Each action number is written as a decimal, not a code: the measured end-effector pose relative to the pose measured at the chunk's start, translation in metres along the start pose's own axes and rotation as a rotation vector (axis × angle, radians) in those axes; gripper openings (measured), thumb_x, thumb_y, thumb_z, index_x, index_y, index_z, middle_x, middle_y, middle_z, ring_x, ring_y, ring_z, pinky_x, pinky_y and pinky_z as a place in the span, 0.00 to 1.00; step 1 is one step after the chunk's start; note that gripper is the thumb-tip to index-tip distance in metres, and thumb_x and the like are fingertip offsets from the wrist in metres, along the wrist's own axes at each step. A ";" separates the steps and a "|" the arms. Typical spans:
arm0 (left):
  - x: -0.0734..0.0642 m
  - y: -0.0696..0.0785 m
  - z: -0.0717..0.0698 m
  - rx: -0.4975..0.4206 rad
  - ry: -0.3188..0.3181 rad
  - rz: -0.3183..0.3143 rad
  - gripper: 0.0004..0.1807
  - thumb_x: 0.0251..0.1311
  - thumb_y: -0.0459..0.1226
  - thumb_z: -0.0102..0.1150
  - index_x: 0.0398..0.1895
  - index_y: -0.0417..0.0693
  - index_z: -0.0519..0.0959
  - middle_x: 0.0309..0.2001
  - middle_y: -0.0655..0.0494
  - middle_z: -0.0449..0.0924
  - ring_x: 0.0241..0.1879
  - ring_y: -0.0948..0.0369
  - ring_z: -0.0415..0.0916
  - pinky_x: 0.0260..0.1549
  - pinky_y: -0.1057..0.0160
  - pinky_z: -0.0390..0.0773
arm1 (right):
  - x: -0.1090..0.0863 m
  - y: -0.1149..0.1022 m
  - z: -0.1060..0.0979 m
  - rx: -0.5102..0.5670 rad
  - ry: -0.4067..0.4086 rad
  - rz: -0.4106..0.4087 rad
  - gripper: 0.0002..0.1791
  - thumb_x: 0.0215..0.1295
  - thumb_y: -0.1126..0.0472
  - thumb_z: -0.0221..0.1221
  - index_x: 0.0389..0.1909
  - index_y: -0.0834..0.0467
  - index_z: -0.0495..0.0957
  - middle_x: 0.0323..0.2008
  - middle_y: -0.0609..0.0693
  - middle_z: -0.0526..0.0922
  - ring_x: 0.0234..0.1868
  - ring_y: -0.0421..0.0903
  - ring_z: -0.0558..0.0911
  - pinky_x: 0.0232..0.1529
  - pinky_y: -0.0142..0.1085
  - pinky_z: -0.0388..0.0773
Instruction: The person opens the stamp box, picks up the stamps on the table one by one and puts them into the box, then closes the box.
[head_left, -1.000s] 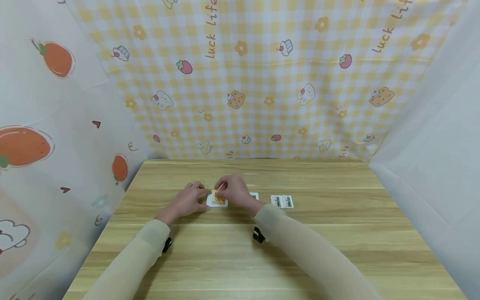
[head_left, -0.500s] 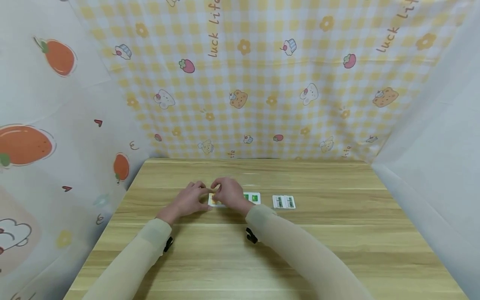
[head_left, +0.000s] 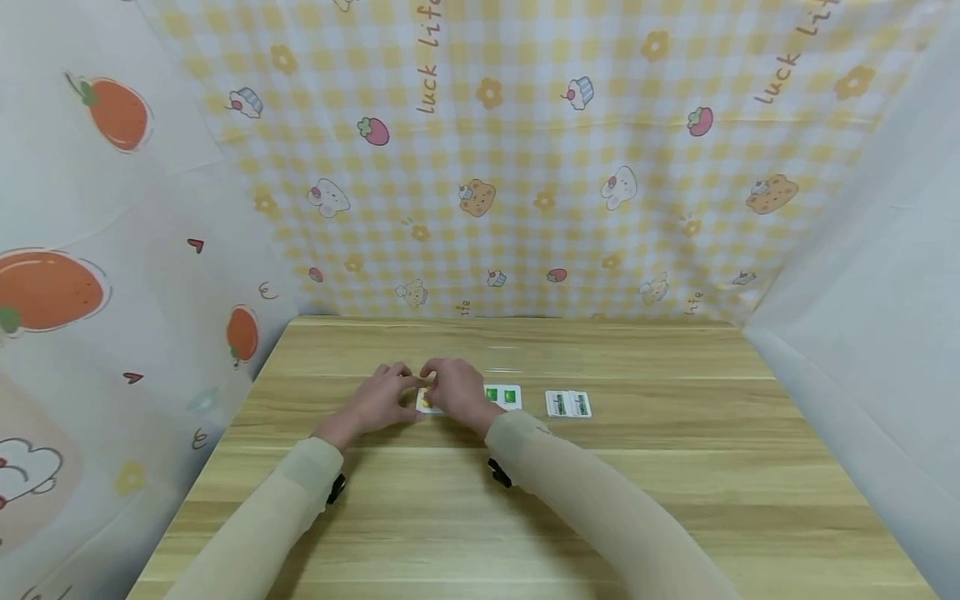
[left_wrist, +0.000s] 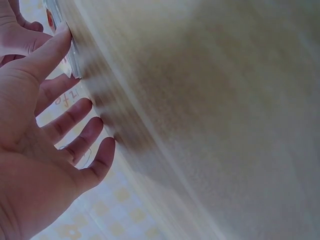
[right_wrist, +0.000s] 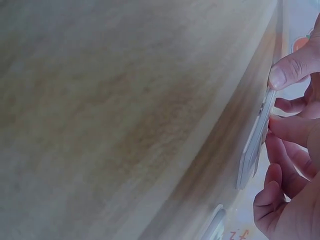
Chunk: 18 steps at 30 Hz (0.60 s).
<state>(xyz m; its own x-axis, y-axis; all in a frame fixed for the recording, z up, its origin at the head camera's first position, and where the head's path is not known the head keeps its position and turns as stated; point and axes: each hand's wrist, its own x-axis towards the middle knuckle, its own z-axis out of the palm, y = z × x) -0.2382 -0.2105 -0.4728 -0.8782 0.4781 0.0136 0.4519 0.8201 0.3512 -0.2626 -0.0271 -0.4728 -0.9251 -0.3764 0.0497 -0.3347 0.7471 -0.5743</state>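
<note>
On the wooden table lies a white board [head_left: 422,407] with an orange-yellow picture showing at its left end. My left hand [head_left: 380,400] holds this board by its edges, thumb at the near side and a forefinger at the far side. Over it, my right hand [head_left: 459,392] pinches a small orange-yellow picture card, mostly hidden under the fingers. In the right wrist view its thumb tip [right_wrist: 280,126] is right at the face of the board [right_wrist: 250,155], beside the left thumb [right_wrist: 280,77].
A white card [head_left: 512,407] with two green pictures lies just right of my right hand, partly covered by it. Farther right is another white pair of picture cards [head_left: 567,404]. Faint clear sheets [head_left: 504,359] lie behind. Patterned cloth [head_left: 480,150] hangs along the table's back edge.
My right hand has lowered and shifted slightly left, bringing the orange-yellow picture card down onto the board. More of the green-picture card shows. The left hand keeps its place.
</note>
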 end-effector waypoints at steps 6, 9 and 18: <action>0.001 -0.003 0.001 0.017 -0.001 0.003 0.34 0.56 0.52 0.73 0.65 0.52 0.78 0.57 0.51 0.71 0.52 0.51 0.66 0.46 0.46 0.74 | 0.001 -0.003 0.001 -0.084 0.018 -0.004 0.21 0.57 0.60 0.73 0.53 0.48 0.84 0.29 0.38 0.78 0.30 0.38 0.76 0.27 0.32 0.74; 0.001 -0.003 0.001 0.017 -0.005 -0.001 0.35 0.56 0.52 0.73 0.66 0.52 0.78 0.58 0.51 0.71 0.52 0.51 0.66 0.47 0.46 0.74 | 0.000 -0.004 0.001 -0.122 0.030 -0.003 0.22 0.57 0.58 0.73 0.54 0.47 0.83 0.34 0.41 0.76 0.34 0.40 0.74 0.28 0.32 0.73; 0.000 -0.003 0.001 0.030 0.001 -0.005 0.34 0.57 0.53 0.72 0.65 0.50 0.78 0.59 0.50 0.71 0.54 0.49 0.66 0.48 0.46 0.74 | -0.002 -0.002 0.001 -0.138 0.034 -0.006 0.23 0.58 0.55 0.73 0.55 0.48 0.83 0.39 0.44 0.78 0.37 0.41 0.75 0.28 0.32 0.73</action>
<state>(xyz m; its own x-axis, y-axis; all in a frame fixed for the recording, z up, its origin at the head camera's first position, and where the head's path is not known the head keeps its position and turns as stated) -0.2394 -0.2126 -0.4751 -0.8805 0.4739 0.0125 0.4521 0.8314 0.3232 -0.2599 -0.0282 -0.4724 -0.9279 -0.3640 0.0812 -0.3593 0.8141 -0.4562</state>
